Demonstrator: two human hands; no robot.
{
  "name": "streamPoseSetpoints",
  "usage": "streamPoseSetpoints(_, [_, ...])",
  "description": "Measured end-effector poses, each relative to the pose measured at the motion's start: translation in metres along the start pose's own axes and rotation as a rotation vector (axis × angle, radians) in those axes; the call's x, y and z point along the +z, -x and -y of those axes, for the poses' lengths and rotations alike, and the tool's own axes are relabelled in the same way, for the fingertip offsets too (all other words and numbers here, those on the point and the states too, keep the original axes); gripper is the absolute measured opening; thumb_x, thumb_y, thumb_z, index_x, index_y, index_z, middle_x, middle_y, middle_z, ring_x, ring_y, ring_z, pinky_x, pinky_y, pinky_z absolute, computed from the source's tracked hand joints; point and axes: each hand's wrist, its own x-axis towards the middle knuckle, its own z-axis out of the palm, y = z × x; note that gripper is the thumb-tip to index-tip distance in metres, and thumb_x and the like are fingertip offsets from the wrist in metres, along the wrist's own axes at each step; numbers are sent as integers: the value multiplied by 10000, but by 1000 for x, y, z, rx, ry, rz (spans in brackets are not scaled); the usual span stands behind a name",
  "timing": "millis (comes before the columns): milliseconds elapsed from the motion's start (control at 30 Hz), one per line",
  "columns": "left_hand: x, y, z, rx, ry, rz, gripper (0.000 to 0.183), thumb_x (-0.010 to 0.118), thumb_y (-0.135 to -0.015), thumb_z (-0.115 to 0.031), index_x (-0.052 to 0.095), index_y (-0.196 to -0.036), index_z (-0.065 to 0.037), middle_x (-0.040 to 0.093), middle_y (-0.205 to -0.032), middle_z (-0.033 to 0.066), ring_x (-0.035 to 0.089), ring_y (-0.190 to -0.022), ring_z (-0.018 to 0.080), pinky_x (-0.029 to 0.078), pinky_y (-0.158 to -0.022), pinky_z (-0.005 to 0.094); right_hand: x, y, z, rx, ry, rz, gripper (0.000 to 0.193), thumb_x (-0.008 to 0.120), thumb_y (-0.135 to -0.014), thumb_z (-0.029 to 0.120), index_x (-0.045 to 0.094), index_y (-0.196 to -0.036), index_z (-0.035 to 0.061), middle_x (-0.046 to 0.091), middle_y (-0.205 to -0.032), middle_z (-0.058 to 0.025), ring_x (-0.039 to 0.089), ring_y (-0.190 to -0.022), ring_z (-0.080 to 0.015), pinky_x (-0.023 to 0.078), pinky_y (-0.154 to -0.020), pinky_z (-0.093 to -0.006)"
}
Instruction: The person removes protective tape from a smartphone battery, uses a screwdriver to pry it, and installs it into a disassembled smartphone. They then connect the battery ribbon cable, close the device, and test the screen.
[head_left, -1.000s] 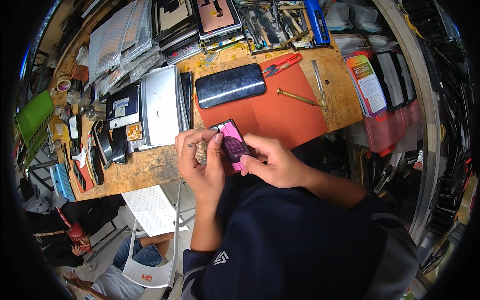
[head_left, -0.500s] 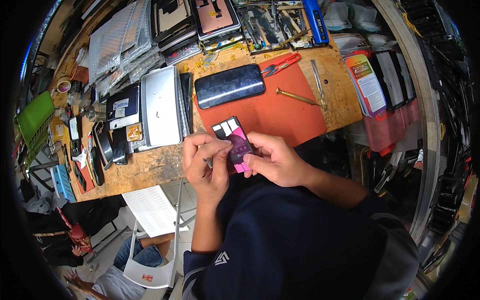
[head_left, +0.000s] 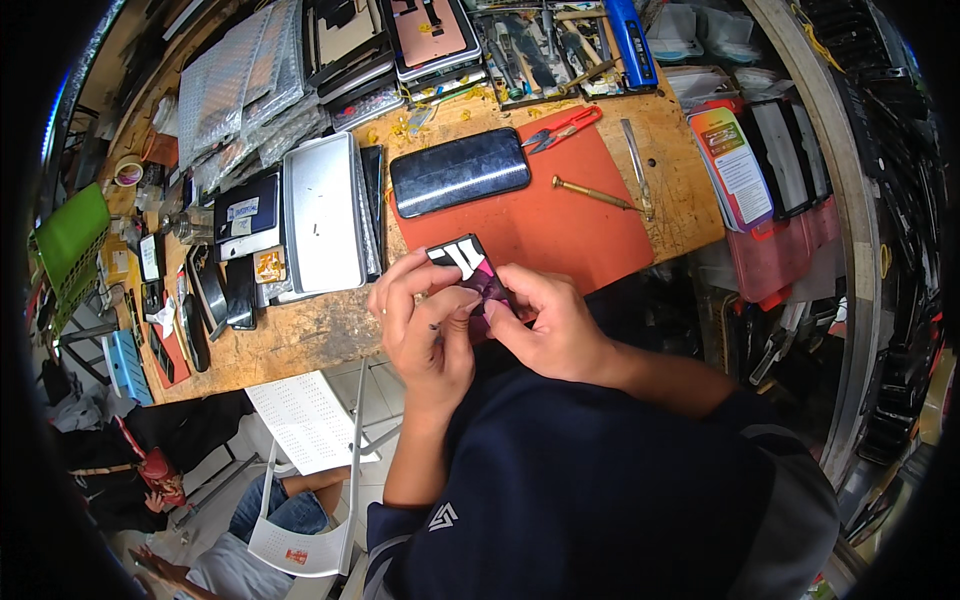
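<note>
My right hand (head_left: 560, 325) is closed on a flat phone battery (head_left: 462, 255), black with white and pink patches, its thumb on the lower part. Over the battery's near left side, my left hand (head_left: 425, 320) has its thumb and fingertips pinched together; what they grip is too small to make out. A tiny dark bit shows by the left fingers. Much of the battery's lower face is hidden by both hands. Beyond them, a black phone (head_left: 460, 172) lies on the orange mat (head_left: 590, 235).
Red-handled cutters (head_left: 565, 128) and a brass screwdriver (head_left: 595, 193) lie on the mat, with metal tweezers (head_left: 635, 165) at its right edge. To the left is a white tray (head_left: 325, 215). A tool tray (head_left: 545, 55) stands at the back. A person sits below the white chair (head_left: 310, 420).
My left hand has shifted slightly right and curled further over the battery, covering its pink lower part. The right hand's grip stays nearly the same.
</note>
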Motion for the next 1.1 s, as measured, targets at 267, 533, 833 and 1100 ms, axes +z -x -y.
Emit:
streamPoseSetpoints(267, [10,16,-15,69,115,73,66,755,-921,-81,704,-924,-122,741,-995,45,684,-1144,317,391,-1076,479,-21,-24,-3,35,-277,2,176,568,-996,-64,608,-1159,-12,721,-964,-51,680,-845,-65,547,-720,-246])
streamPoseSetpoints(533, [3,14,-15,149,80,120,104,728,-937,-45,670,-972,-125,730,-958,36,751,-1058,263,390,-1095,464,-29,-26,9,246,-839,111,236,572,-1060,48,589,-1292,8,701,-1126,-53,670,-1001,-78,550,-868,-255])
streamPoseSetpoints(833, [2,21,-11,155,70,185,142,729,-919,-12,670,-984,-123,729,-955,15,759,-1006,242,388,-1090,459,-27,-28,2,210,-590,1,132,582,-1104,99,630,-1186,8,718,-1048,-30,708,-926,-85,594,-782,-269])
streamPoseSetpoints(1100, [-2,24,-2,75,163,177,80,698,-957,-31,653,-969,-95,741,-898,45,751,-929,236,469,-971,457,-30,-28,-1,162,-504,-28,212,578,-1096,111,618,-1267,-7,734,-1119,-85,744,-994,-175,623,-879,-342])
